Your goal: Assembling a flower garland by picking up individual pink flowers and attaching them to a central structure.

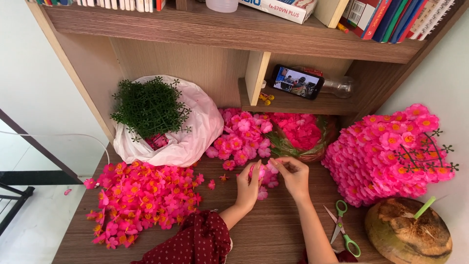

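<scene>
While both hands are meeting above the wooden table, the left hand and right hand are pinching a pink flower between their fingertips. Loose flowers are lying to the left, green scissors and a coconut to the right.

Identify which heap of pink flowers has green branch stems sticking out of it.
The heap at far right, beside the coconut; the other heaps show only blossoms.
</scene>
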